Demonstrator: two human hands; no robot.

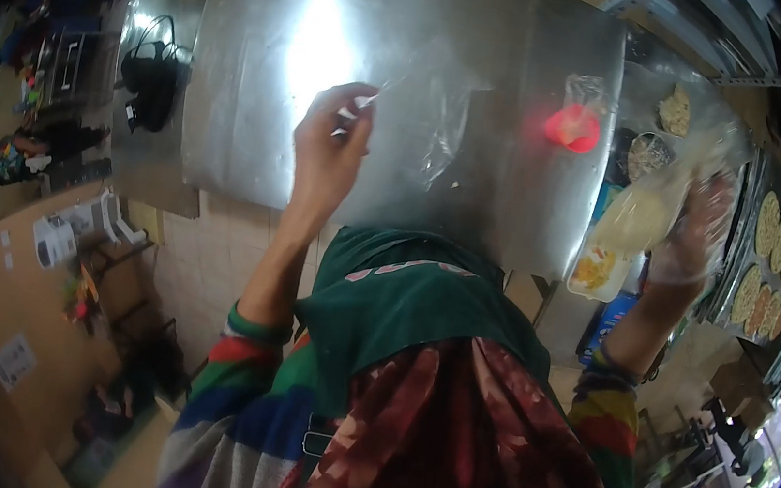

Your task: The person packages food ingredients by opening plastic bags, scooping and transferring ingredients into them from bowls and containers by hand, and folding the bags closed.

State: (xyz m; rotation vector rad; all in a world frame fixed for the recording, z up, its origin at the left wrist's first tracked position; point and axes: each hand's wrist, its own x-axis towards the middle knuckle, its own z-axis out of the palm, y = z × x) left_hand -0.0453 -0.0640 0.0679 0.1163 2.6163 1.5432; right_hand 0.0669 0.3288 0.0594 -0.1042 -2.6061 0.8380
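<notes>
My left hand point(332, 147) is raised over the metal table, its fingers pinched on a small white thing point(363, 102) whose kind I cannot make out. Beside it, a thin clear plastic bag point(444, 138) lies on the tabletop. Off to the right, my right hand point(702, 224) is blurred and seen through clear plastic, at a large clear bag point(635, 220) with something pale in it. Its fingers are too smeared to read. A bright pink-red cup-like thing point(572, 128) stands near the table's right side, with clear plastic at its top.
The steel table point(240, 118) spans the front. To the right are a bowl of pale bits point(650, 157), a plastic tub with yellow pieces point(597, 272) and a tray point(745, 253) of several round flat pieces. A black handbag point(149, 83) lies on the left table.
</notes>
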